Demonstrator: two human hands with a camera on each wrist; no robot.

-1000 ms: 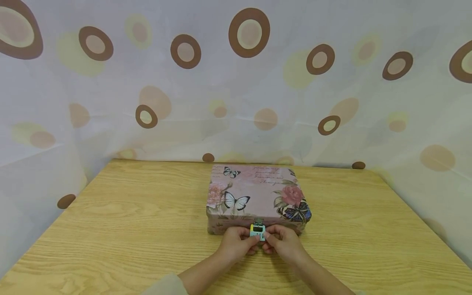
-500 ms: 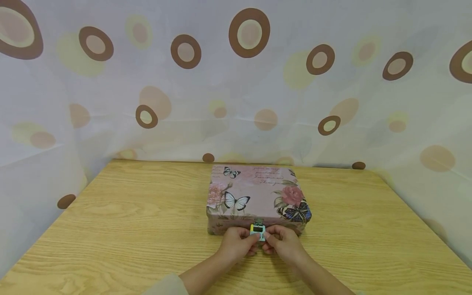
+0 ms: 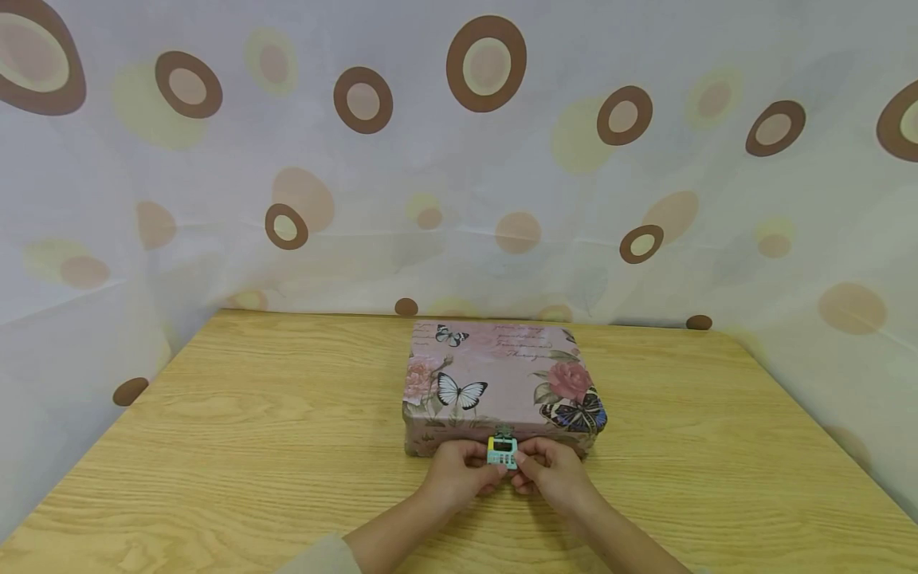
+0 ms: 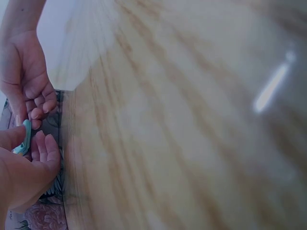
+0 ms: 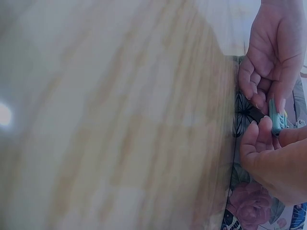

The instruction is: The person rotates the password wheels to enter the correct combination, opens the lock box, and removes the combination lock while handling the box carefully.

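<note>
A small light-blue combination padlock [image 3: 502, 457] with a yellow edge hangs at the front clasp [image 3: 504, 431] of a pink box [image 3: 502, 383] printed with butterflies and roses. The box's lid is down. My left hand [image 3: 454, 476] holds the padlock from the left, its thumb low near the bottom edge. From the right, my right hand [image 3: 561, 476] pinches the padlock's side between thumb and fingers. Number dials show on its front face. In the right wrist view the padlock [image 5: 277, 119] appears edge-on between both hands' fingertips.
The box sits on a wood-grain table [image 3: 287, 414], toward its back edge. Behind and at both sides hangs a pale curtain [image 3: 430, 175] with brown and yellow circles. Bare table surface lies to the left and right of the box.
My left thumb has slid down off the padlock's front, so more of its dials now show. The right hand and the box look unchanged.
</note>
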